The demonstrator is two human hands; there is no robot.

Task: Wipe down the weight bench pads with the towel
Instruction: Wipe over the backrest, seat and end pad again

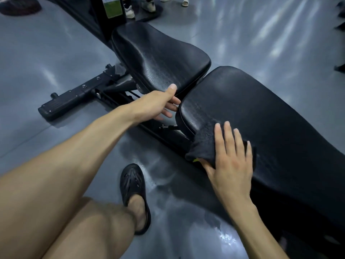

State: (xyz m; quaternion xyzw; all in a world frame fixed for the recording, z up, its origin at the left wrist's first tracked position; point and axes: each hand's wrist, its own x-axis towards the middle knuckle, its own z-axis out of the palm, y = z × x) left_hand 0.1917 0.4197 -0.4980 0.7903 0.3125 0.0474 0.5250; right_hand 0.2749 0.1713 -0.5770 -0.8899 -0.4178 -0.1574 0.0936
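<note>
A black weight bench runs from upper left to lower right. Its seat pad lies further away, and the long back pad is nearer. A dark folded towel lies on the near left edge of the back pad. My right hand presses flat on the towel with straight fingers. At the gap between the two pads my left hand holds the seat pad's near corner. Its thumb lies on top and its fingers reach under the edge.
The bench's black steel frame and foot bar stretch out to the left on the grey glossy floor. My foot in a black clog stands beside the bench. Other people's shoes show at the top.
</note>
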